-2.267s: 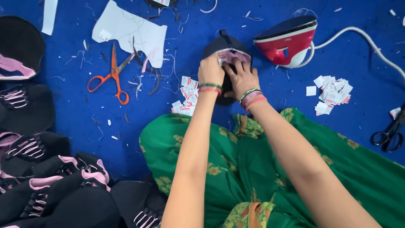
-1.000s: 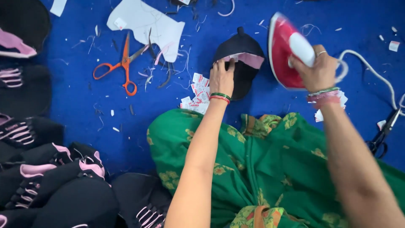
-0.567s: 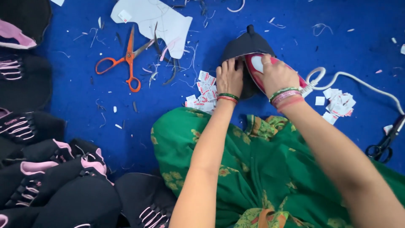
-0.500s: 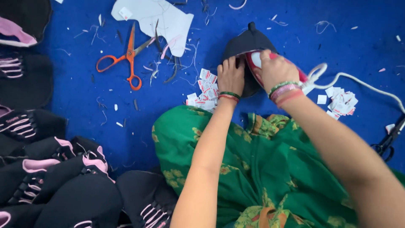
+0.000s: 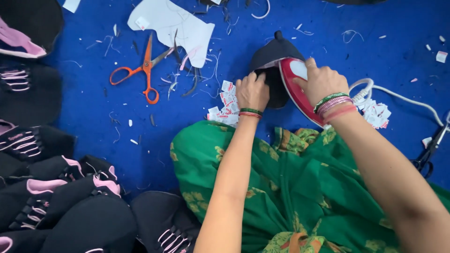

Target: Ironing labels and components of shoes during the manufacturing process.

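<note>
Right hand (image 5: 322, 83) grips red iron (image 5: 296, 89) on black cap piece (image 5: 272, 58); left hand (image 5: 252, 92) flat, pinning edge; open blue mat (image 5: 93, 117) left.

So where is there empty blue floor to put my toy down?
The biggest bare patch of blue floor lies between the orange scissors, the black pieces and the green cloth. Another lies top right, above the cord. It is crowded around the left hand, right hand, iron and labels.
</note>
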